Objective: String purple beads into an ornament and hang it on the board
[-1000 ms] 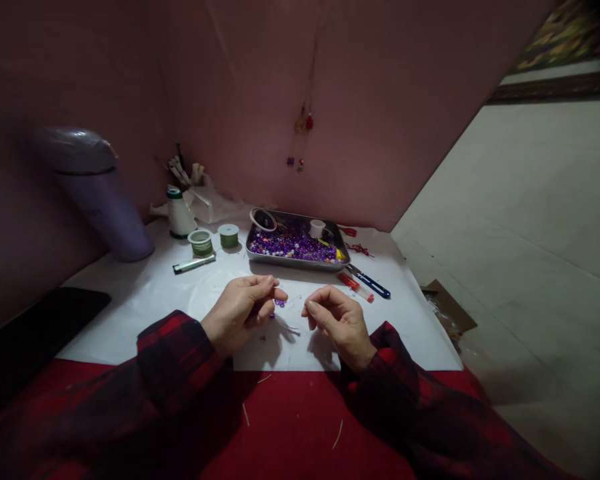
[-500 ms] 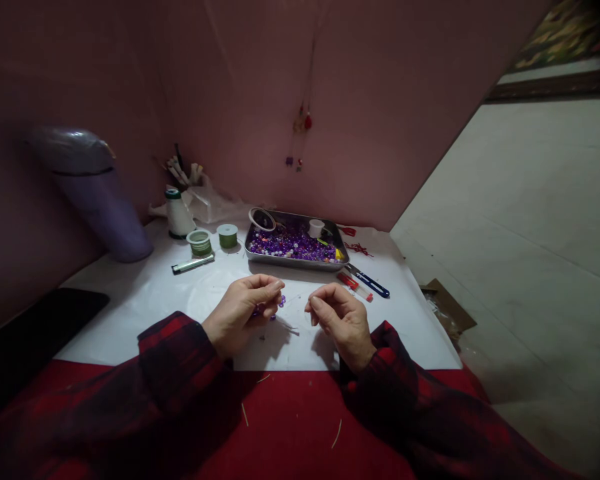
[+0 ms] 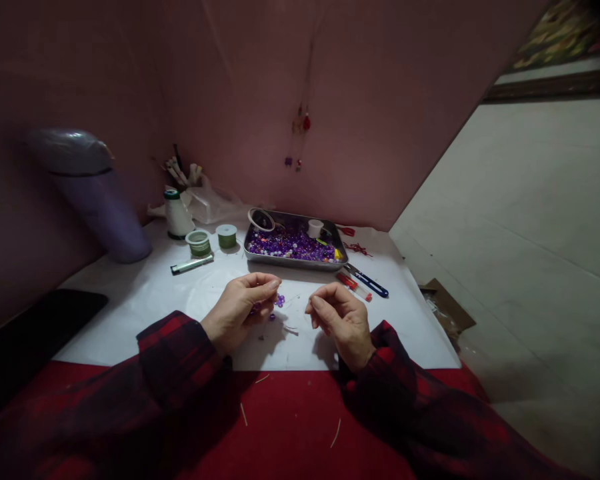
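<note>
My left hand (image 3: 240,308) is curled over the white sheet (image 3: 145,300), fingers pinched on a small cluster of purple beads (image 3: 279,300) that shows at its fingertips. My right hand (image 3: 341,321) is also curled a short way to the right, thumb and forefinger pinched together on a thin clear thread that is too fine to see well. Both wrists wear red and black plaid sleeves. Behind the hands stands a metal tray (image 3: 295,261) filled with purple beads.
A white spool (image 3: 316,228) and a ring (image 3: 261,219) lie in the tray. Two green spools (image 3: 200,241), a lighter (image 3: 192,265), a white bottle (image 3: 177,213) and a purple flask (image 3: 93,193) stand at left. Blue snips (image 3: 369,281) and a red tube (image 3: 355,287) lie right of the tray.
My left hand has drawn slightly up and back, its fingers closing more over the purple beads. My right hand has barely shifted.
</note>
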A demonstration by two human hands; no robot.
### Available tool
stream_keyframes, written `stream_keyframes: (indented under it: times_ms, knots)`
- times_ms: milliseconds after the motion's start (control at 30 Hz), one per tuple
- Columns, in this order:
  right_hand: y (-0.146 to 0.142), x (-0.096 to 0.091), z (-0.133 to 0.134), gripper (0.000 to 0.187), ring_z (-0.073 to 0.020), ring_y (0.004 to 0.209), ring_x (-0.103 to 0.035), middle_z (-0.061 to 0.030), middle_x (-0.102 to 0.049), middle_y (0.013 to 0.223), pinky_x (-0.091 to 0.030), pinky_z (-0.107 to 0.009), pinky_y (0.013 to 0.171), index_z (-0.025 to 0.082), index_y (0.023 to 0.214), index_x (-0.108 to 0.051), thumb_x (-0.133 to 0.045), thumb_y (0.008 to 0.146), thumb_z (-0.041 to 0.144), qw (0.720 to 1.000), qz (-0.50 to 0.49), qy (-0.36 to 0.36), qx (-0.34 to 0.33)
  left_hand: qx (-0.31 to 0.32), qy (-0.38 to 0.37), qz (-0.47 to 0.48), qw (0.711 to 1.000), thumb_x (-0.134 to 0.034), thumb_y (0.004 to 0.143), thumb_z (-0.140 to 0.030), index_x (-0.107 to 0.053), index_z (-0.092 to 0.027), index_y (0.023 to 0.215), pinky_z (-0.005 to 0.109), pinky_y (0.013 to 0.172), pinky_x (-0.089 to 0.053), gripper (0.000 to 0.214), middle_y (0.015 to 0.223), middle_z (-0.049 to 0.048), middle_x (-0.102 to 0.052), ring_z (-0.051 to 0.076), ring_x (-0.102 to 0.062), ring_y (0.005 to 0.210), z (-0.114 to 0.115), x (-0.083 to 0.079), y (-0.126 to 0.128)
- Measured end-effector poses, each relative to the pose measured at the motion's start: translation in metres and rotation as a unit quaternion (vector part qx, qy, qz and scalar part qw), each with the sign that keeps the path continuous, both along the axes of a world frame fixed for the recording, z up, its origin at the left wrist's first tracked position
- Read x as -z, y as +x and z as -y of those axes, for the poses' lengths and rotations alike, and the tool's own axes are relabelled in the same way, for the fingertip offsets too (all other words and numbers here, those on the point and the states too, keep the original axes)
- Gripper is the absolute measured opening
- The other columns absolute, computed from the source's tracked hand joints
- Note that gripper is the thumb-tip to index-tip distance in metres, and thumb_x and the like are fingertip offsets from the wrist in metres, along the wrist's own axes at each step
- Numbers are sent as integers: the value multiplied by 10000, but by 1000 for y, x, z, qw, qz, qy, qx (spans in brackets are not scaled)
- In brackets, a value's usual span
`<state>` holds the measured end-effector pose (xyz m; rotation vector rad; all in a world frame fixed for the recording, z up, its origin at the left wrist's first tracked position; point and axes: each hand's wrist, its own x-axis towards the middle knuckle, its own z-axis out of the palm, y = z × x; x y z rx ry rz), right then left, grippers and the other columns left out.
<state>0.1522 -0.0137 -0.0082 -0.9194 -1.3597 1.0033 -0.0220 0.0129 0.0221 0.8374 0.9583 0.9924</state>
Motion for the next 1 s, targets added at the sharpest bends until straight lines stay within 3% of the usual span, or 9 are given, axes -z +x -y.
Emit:
stream_keyframes:
  times_ms: [267,400,633,1000]
  knots:
    - [-1,-1,1,149,-62,442,-464,13,-599,639,-351,-205,413,171,768,-549,-593,819,304,1000,-19,-11,-18,6,18,-8,1000,-728,665,-292,-561,-106,718,173,415,-198,255,634,-2,-554,22,-365,441,-1,3,2]
    - [-1,-2,2,154,-58,446,-462,11,-602,637,-353,-201,423,167,766,-549,-596,819,305,999,-14,-20,-27,40,27,-17,999,-727,660,-286,-589,-97,697,183,434,-256,237,638,4,-561,27,-375,449,0,6,3]
    - [0,-1,2,183,-67,450,-472,12,-600,616,-363,-202,435,169,747,-547,-599,810,332,999,18,-35,-32,114,-20,7,993,-685,707,-230,-617,-93,807,175,392,-218,183,643,3,-552,26,-374,425,1,8,2]
    - [-4,0,4,236,-59,412,-417,21,-571,559,-317,-191,402,167,688,-541,-606,781,374,992,75,-86,-55,118,-78,36,989,-615,768,-147,-584,-96,767,127,359,-223,59,596,-8,-529,7,-360,391,3,3,3]
